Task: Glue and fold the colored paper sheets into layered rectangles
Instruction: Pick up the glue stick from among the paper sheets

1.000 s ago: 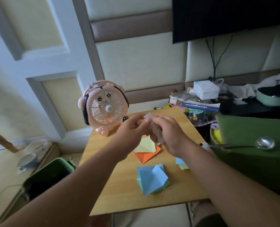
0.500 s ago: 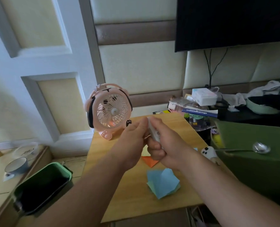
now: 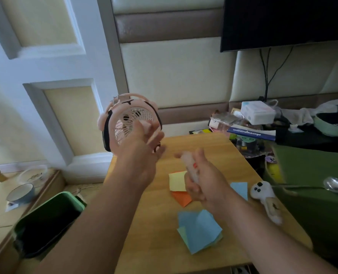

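Note:
My right hand (image 3: 203,180) grips a pale glue stick (image 3: 189,165) upright over the wooden table (image 3: 199,143). My left hand (image 3: 142,153) is raised to the left, in front of the pink fan (image 3: 124,119), and pinches a small pale piece (image 3: 146,125) that looks like the stick's cap; it is blurred. On the table lie a yellow sheet (image 3: 177,180) over an orange sheet (image 3: 182,197), a folded blue and green stack (image 3: 198,230) near the front edge, and a blue sheet (image 3: 240,188) partly behind my right wrist.
A small white toy figure (image 3: 263,194) lies at the table's right edge. A green box (image 3: 312,194) with a metal spoon (image 3: 335,184) on it stands to the right. A green bin (image 3: 49,220) sits on the floor at left. Clutter fills the back right.
My hands, joined at the glue stick before, have separated. The left hand has swung up and left toward the fan; the right keeps the stick. The camera view has shifted slightly.

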